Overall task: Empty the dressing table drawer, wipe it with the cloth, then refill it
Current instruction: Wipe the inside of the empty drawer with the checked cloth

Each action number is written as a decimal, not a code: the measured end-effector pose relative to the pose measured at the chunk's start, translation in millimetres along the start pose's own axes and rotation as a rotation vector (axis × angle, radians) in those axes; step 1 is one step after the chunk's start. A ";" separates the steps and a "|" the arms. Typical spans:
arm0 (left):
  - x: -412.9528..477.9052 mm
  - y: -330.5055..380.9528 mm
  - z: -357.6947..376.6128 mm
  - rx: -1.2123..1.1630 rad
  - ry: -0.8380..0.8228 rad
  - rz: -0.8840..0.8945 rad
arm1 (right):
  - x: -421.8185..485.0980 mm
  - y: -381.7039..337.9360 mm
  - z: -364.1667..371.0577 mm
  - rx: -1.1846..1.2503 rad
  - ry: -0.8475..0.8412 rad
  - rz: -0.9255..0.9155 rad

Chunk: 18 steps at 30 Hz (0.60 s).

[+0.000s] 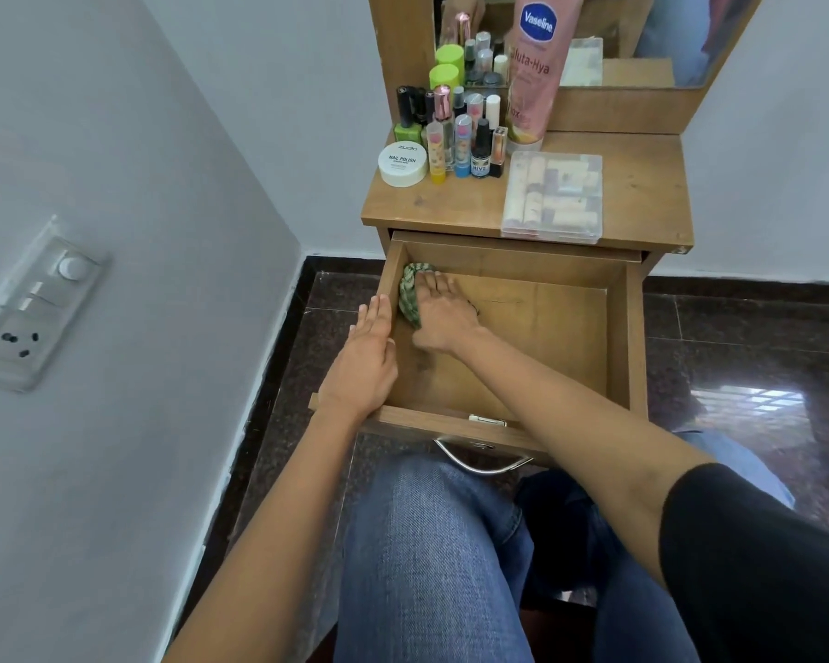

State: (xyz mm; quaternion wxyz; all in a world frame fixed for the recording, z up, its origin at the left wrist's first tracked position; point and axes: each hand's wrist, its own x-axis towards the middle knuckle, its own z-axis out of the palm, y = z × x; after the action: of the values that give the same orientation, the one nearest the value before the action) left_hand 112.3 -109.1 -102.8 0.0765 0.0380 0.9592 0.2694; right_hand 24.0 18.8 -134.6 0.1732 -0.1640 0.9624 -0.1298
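A crumpled green-striped cloth (410, 299) is pressed into the far-left corner of the pulled-out wooden drawer (617, 327) by the right hand (443, 314), fingers flat and released. The left hand (367, 356) is laid straight-fingered on the drawer's left wall.

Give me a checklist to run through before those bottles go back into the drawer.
1. Drawer emptied: ok; only the cloth and the right hand are inside.
2. Cloth touching the drawer floor: ok; the right hand presses it down near the far left corner.
3. Drawer steadied: ok; the left hand rests flat on its left wall.
4. Whole floor wiped: cannot tell.
5. Things ready to go back: ok; bottles, clear box and lotion tube are on the tabletop.
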 end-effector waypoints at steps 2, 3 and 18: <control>-0.2 -0.7 0.0 -0.008 -0.003 0.005 | 4.1 -0.7 -0.4 -0.013 -0.023 -0.024; -0.4 -1.4 0.3 -0.006 -0.002 0.008 | 5.5 0.2 -1.5 -0.017 -0.029 -0.036; -9.1 -17.1 -11.7 0.107 -0.004 0.050 | 8.4 37.4 5.0 -0.159 -0.069 -0.275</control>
State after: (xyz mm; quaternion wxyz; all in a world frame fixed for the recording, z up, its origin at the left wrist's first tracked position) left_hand 118.8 -130.8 -100.7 0.0695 0.0666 0.9709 0.2194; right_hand 8.3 48.9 -153.0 0.1732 -0.3116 0.9317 -0.0703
